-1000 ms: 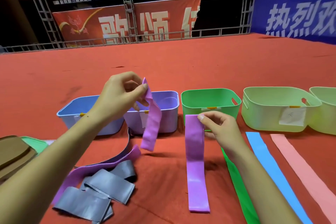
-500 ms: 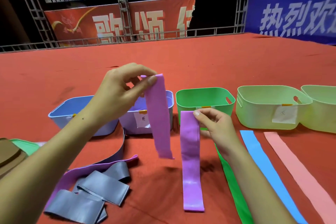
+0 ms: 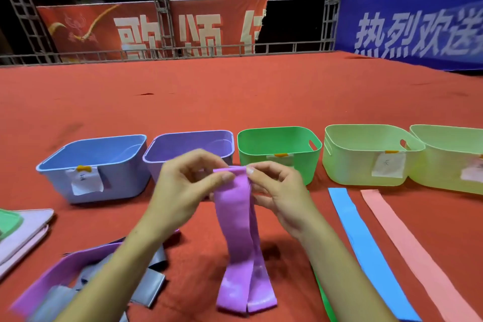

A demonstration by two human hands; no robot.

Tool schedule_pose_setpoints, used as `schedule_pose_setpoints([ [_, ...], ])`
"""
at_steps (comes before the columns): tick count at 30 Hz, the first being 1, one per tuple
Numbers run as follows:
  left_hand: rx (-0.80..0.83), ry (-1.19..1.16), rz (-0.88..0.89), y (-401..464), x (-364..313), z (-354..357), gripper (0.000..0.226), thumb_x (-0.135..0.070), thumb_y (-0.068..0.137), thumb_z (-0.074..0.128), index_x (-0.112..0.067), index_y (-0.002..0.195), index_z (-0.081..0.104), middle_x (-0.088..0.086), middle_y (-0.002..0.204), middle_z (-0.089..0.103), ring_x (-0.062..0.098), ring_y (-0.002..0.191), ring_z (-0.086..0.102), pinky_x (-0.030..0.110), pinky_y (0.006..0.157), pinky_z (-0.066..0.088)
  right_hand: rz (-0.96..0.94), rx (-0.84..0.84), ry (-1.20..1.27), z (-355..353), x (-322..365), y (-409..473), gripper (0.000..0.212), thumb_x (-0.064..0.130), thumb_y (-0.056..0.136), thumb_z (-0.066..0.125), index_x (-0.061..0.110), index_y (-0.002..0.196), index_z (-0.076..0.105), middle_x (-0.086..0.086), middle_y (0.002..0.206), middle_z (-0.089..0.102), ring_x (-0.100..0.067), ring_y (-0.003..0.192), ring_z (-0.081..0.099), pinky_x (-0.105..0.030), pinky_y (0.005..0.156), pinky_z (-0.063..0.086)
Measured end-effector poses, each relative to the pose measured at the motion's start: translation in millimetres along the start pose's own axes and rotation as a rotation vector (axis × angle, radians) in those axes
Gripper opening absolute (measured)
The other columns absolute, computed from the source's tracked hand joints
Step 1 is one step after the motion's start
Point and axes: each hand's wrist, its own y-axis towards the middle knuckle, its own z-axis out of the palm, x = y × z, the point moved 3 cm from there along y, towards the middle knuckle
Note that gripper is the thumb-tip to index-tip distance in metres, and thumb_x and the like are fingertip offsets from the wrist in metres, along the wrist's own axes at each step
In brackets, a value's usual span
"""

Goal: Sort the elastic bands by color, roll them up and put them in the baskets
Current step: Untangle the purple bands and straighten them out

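Observation:
Two purple elastic bands (image 3: 239, 240) hang together, top ends stacked, lower ends resting on the red cloth. My left hand (image 3: 183, 191) pinches their top from the left and my right hand (image 3: 278, 191) pinches it from the right, just in front of the purple basket (image 3: 193, 142). Beside it stand a blue basket (image 3: 96, 165), a green basket (image 3: 277, 144) and two pale green baskets (image 3: 366, 151). A blue band (image 3: 363, 246) and a pink band (image 3: 407, 246) lie flat at right. A green band (image 3: 324, 298) is mostly hidden under my right forearm.
A heap of grey bands (image 3: 149, 282) with another purple band (image 3: 60, 277) lies at lower left, partly under my left arm. Flat pink and green items (image 3: 23, 230) sit at the left edge. Red cloth (image 3: 235, 97) stretches far behind the baskets to a metal railing.
My left hand has brought its purple band right and down onto the band held by my right hand. Both hands now hold the two top ends together.

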Motion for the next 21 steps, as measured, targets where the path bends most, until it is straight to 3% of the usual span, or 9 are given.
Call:
schedule_pose_setpoints([
  [2, -0.032, 0.002, -0.008, -8.7, 14.1, 7.1, 0.014, -0.014, 0.079, 0.085, -0.011, 0.088, 0.074, 0.010, 0.074, 0.071, 0.017, 0.062, 0.063, 0.028, 0.061, 0.052, 0.021, 0.043, 0.045, 5.1, -1.0, -1.8, 0.006, 0.011, 0.095, 0.074, 0.009, 0.100, 0.077, -0.012, 0.098, 0.075, -0.023, 0.087, 0.073, -0.045, 0.084, 0.061],
  [5, -0.075, -0.027, -0.023, -15.4, 26.2, 10.5, 0.016, 0.000, 0.082, 0.083, -0.003, 0.090, 0.070, -0.009, 0.077, 0.072, 0.013, 0.066, 0.073, 0.020, 0.064, 0.053, 0.051, 0.081, 0.077, 8.7, -2.7, -3.0, 0.008, 0.009, 0.095, 0.073, 0.007, 0.102, 0.076, -0.008, 0.092, 0.075, -0.016, 0.078, 0.073, -0.046, 0.084, 0.061],
  [8, -0.137, -0.038, -0.012, -18.0, 31.2, 10.3, 0.018, 0.000, 0.080, 0.084, -0.005, 0.087, 0.067, -0.015, 0.079, 0.070, 0.009, 0.063, 0.071, 0.019, 0.060, 0.052, 0.068, 0.098, 0.052, 7.3, -6.3, -2.1, 0.013, 0.010, 0.096, 0.071, 0.004, 0.107, 0.075, -0.011, 0.098, 0.075, -0.018, 0.081, 0.073, -0.046, 0.085, 0.060],
  [11, -0.178, -0.039, 0.005, -15.9, 27.5, 7.3, 0.019, -0.010, 0.078, 0.083, -0.006, 0.085, 0.066, -0.010, 0.083, 0.070, 0.005, 0.056, 0.066, 0.018, 0.055, 0.048, 0.084, 0.113, 0.040, 7.7, -8.3, -2.4, 0.019, 0.011, 0.097, 0.070, 0.000, 0.111, 0.074, -0.012, 0.101, 0.075, -0.016, 0.081, 0.072, -0.042, 0.080, 0.059],
  [15, -0.178, 0.033, 0.018, -12.1, 22.2, 1.8, 0.021, -0.006, 0.079, 0.086, -0.011, 0.084, 0.066, 0.014, 0.089, 0.067, 0.007, 0.050, 0.061, 0.017, 0.053, 0.046, 0.079, 0.148, 0.029, 10.7, -8.8, -3.8, 0.022, 0.012, 0.097, 0.069, -0.003, 0.113, 0.073, -0.013, 0.100, 0.074, -0.013, 0.077, 0.070, -0.040, 0.079, 0.060],
  [18, -0.167, 0.102, 0.007, -11.3, 27.6, -2.9, 0.022, -0.014, 0.080, 0.089, -0.018, 0.085, 0.067, 0.007, 0.090, 0.069, 0.015, 0.050, 0.058, 0.027, 0.053, 0.047, 0.044, 0.155, 0.004, 12.3, -8.0, -4.9, 0.023, 0.015, 0.097, 0.071, -0.001, 0.113, 0.074, -0.027, 0.111, 0.072, -0.019, 0.086, 0.070, -0.043, 0.082, 0.059],
  [21, -0.154, 0.193, 0.019, -7.7, 28.8, -6.4, 0.025, -0.018, 0.081, 0.090, -0.025, 0.091, 0.068, -0.001, 0.092, 0.069, 0.021, 0.055, 0.052, 0.032, 0.057, 0.046, 0.013, 0.139, -0.022, 14.6, -4.9, -6.3, 0.025, 0.020, 0.096, 0.072, 0.002, 0.113, 0.074, -0.028, 0.120, 0.071, -0.022, 0.094, 0.068, -0.042, 0.084, 0.058],
])
